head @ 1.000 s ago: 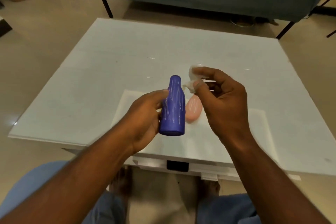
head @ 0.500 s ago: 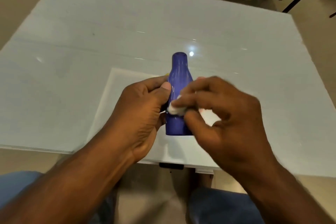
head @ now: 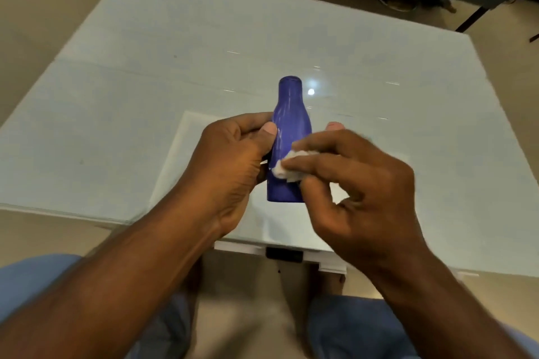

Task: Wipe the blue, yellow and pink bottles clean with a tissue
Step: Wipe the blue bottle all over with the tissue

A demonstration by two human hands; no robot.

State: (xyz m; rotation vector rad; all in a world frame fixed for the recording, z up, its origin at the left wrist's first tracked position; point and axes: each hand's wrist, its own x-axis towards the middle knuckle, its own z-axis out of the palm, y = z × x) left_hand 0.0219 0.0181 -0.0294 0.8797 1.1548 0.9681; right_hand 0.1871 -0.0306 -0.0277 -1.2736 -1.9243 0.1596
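I see my left hand (head: 230, 166) clasping the blue bottle (head: 288, 137) upright above the worktop (head: 145, 73), while my right hand (head: 358, 183) pinches a crumpled white tissue (head: 287, 167) against its lower body. Pale streaks mark the bottle's side.

We see a pale glass-topped table (head: 145, 73) with a glossy sheen, one bright light spot reflected near its middle. Under or on that top, toward its near edge, sits a lighter white rectangular sheet (head: 180, 172); we cannot tell which. Beyond the table's near edge, beige floor (head: 58, 236) shows.
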